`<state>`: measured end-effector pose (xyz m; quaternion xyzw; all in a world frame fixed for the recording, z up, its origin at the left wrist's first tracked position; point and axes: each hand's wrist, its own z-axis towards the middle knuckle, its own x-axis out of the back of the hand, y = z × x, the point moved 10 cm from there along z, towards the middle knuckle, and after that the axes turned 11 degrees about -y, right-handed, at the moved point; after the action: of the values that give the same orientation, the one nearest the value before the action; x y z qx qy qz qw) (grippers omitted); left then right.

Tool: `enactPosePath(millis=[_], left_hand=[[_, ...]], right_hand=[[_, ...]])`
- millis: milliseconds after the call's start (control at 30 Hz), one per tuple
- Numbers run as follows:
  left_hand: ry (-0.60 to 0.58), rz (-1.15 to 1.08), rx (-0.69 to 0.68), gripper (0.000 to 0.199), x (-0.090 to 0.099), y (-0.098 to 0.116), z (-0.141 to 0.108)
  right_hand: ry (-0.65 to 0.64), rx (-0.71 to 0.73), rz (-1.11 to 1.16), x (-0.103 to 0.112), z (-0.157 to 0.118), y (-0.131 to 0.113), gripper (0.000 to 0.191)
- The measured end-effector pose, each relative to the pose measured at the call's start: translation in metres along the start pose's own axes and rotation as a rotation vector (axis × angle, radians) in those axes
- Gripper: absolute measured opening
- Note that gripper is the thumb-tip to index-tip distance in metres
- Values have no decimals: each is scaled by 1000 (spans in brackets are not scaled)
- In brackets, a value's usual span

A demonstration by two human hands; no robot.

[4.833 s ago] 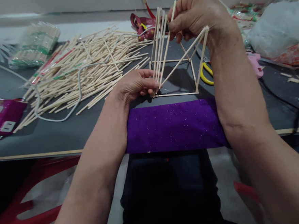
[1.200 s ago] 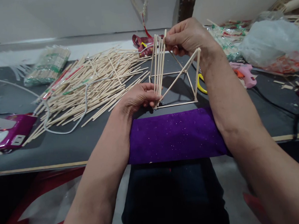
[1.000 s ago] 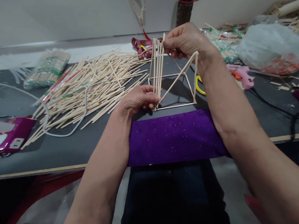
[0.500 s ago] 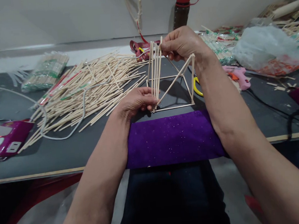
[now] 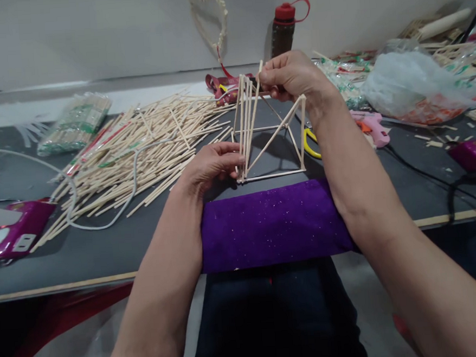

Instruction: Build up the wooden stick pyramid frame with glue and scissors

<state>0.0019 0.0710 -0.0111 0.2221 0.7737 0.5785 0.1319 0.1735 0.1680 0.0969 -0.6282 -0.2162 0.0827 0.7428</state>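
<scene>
A small open frame of thin wooden sticks [image 5: 277,174] stands on the dark grey table, with several sticks side by side on its left face. My right hand [image 5: 286,76] pinches the upper end of a wooden stick [image 5: 254,110], which leans to the right of the others. At the bottom left corner, my left hand [image 5: 216,162] closes thumb and fingers around the lower part of the left face. Its fingertips are partly behind the sticks. A purple cloth [image 5: 271,225] lies in front of the frame, between my forearms.
A large pile of loose sticks [image 5: 150,152] spreads to the left, by a wrapped stick bundle [image 5: 75,123] and a magenta power strip [image 5: 15,229]. Yellow-handled scissors [image 5: 309,143], a pink glue gun [image 5: 372,128] and a plastic bag [image 5: 414,82] lie right. A red-capped bottle [image 5: 283,36] stands behind.
The pinched stick's upper end has swung right, away from the neighbouring sticks, and its slant is greater. My left hand stays at the frame's lower corner. The view has tilted up slightly.
</scene>
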Motion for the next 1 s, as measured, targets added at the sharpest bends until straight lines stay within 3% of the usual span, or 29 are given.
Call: enactPosePath(millis=[167, 267, 600, 767, 1000], left_hand=[[291, 74, -128, 25, 24, 25, -23], [369, 126, -184, 21, 28, 34, -31], [244, 145, -125, 16, 14, 23, -19], [229, 163, -134, 16, 12, 20, -16], [209, 175, -107, 15, 10, 17, -15]], right_hand=[[95, 52, 46, 27, -8, -6, 26], [140, 81, 68, 35, -10, -10, 26], [116, 11, -81, 14, -12, -14, 27], [144, 22, -153, 16, -15, -22, 32], [85, 58, -153, 18, -12, -21, 26]])
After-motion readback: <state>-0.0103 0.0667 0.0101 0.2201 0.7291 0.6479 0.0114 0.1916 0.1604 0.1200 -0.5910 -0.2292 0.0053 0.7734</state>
